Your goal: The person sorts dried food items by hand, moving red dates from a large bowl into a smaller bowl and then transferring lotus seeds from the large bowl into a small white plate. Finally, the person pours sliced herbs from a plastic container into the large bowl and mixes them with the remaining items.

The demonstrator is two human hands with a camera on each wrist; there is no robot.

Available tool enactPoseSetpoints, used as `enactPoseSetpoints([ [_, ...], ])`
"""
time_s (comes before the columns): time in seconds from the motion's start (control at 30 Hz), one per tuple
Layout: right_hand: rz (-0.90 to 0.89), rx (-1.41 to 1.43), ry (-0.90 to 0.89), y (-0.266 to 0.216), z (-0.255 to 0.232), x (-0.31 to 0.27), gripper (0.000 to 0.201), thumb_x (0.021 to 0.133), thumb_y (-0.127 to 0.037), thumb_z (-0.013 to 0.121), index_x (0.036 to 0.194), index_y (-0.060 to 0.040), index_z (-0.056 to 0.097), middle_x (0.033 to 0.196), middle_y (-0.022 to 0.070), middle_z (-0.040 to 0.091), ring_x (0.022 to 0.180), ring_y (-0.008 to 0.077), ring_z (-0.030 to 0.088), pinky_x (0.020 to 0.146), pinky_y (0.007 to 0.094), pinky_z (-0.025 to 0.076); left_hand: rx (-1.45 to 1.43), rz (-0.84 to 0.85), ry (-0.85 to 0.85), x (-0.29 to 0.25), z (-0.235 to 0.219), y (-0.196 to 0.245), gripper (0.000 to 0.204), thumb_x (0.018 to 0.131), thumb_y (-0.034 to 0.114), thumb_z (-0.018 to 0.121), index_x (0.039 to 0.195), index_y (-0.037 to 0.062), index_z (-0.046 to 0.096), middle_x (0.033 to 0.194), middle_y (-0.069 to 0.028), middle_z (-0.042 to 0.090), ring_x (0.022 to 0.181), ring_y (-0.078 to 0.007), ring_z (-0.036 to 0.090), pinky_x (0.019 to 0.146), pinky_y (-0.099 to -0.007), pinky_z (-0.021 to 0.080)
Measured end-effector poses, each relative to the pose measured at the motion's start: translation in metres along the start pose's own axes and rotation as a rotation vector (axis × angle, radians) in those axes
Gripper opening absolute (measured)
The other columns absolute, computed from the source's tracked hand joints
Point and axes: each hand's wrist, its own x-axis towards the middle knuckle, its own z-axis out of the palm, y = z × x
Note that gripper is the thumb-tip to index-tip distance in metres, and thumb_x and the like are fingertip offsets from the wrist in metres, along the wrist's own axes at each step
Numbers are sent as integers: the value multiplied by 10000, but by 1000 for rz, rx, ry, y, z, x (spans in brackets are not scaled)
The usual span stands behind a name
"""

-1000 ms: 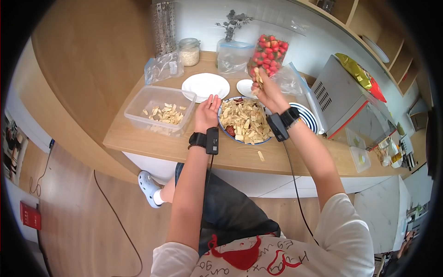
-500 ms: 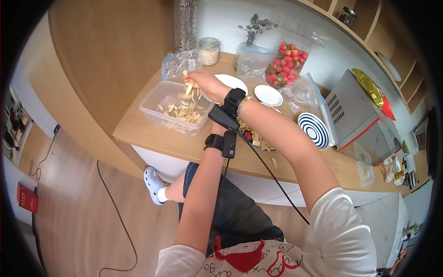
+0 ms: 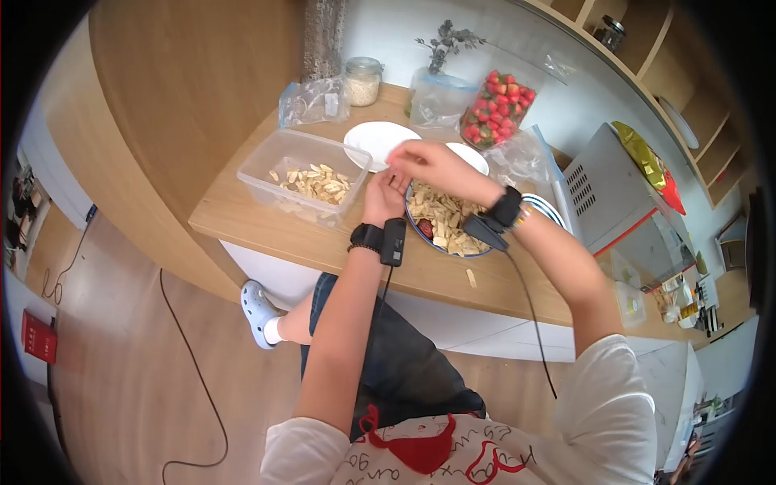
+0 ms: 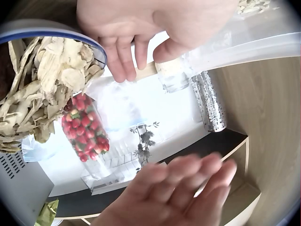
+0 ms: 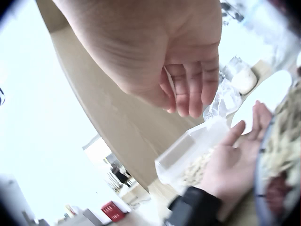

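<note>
My left hand (image 3: pixel 386 198) lies palm up with relaxed fingers, between a clear plastic container (image 3: pixel 319 149) and a blue-rimmed dish (image 4: pixel 70 35). Pale dried slices (image 3: pixel 440 214) heap the dish, with a dark red wrinkled piece (image 3: pixel 426 227) near its left edge. More pale slices (image 3: pixel 319 182) lie in the container. Over the left fingers and the dish's far edge hovers my right hand (image 3: pixel 436 166), which appears empty. In the right wrist view its fingers (image 5: pixel 193 89) hang loosely bent with nothing between them.
Behind the hands are a white plate (image 3: pixel 372 141) and a small white dish (image 3: pixel 469 158). A bag of strawberries (image 3: pixel 497 109), a glass jar (image 3: pixel 363 85) and a plastic bag (image 3: pixel 311 103) stand along the back. A microwave (image 3: pixel 594 186) is at right. One stray slice (image 3: pixel 472 278) lies near the counter's front.
My right hand carried slices from the dish to above the container, where they dropped. It has since come back right, emptied, toward the dish. My left hand has stayed between the two.
</note>
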Motion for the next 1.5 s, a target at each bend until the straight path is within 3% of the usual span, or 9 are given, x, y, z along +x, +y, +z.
enactPoseSetpoints([
  [0.13, -557, -856, -80, 3, -12, -74, 147, 826, -136, 580, 935, -38, 590, 870, 90, 552, 805, 219, 553, 682, 322, 448, -48, -17, 62, -1, 2, 0, 376, 891, 127, 461, 1215, -50, 391, 1195, -171, 466, 1147, -279, 470, 1042, -360, 368],
  [0.2, -522, -1073, -367, -7, -14, -111, 180, 759, -120, 576, 924, -46, 575, 899, 63, 536, 820, 219, 533, 690, 326, 445, -68, -37, 76, -7, 9, 3, 344, 896, 63, 420, 1199, -89, 359, 1250, -161, 417, 1194, -304, 429, 1067, -402, 348],
  [0.47, -822, -1252, -659, 36, -15, -166, 268, 768, -108, 511, 1021, -24, 532, 969, 51, 519, 867, 169, 527, 774, 281, 433, -23, -90, 47, 2, -4, 4, 386, 904, 122, 430, 1254, -33, 380, 1240, -174, 447, 1171, -283, 462, 1027, -354, 385],
  [0.57, -822, -1226, -684, 47, -22, -165, 137, 756, -132, 516, 865, -52, 500, 859, 39, 474, 819, 158, 512, 735, 263, 422, -25, -82, 57, 2, -4, 4, 382, 904, 124, 432, 1249, -31, 382, 1239, -173, 448, 1169, -283, 462, 1026, -354, 386],
  [0.77, -669, -1048, -608, 39, -37, -166, 97, 791, -138, 548, 798, -73, 475, 793, 58, 466, 761, 202, 516, 693, 305, 437, -7, -53, 71, -7, 9, 6, 353, 904, 120, 430, 1222, -29, 395, 1220, -166, 455, 1147, -279, 473, 1022, -356, 391],
  [0.9, -474, -963, 12, 29, -38, -160, 172, 833, -167, 597, 768, -52, 488, 721, 100, 470, 677, 270, 522, 602, 368, 447, 4, -51, 90, -4, 4, 2, 357, 906, 116, 423, 1229, -33, 390, 1220, -169, 455, 1151, -280, 472, 1022, -359, 392],
  [1.0, -125, -753, 167, 30, -49, -148, 178, 869, -183, 591, 832, -17, 540, 776, 114, 526, 705, 261, 542, 630, 345, 455, -14, -84, 68, 1, -4, 3, 360, 910, 117, 417, 1235, -35, 389, 1222, -170, 455, 1152, -282, 472, 1024, -362, 392],
  [1.27, 323, -291, 231, 56, -58, -136, 488, 808, -285, 690, 1127, 57, 551, 900, 105, 588, 769, 164, 572, 690, 299, 474, 12, -72, 88, -4, 3, 5, 361, 917, 116, 407, 1240, -44, 387, 1224, -174, 455, 1150, -281, 474, 1028, -364, 391],
  [1.5, 387, -305, 232, 79, -39, -139, 548, 764, -272, 740, 1167, 35, 530, 950, 82, 537, 769, 142, 540, 657, 268, 477, 12, -65, 77, -2, 2, 5, 352, 918, 118, 403, 1230, -43, 393, 1218, -176, 456, 1151, -281, 473, 1032, -364, 386],
])
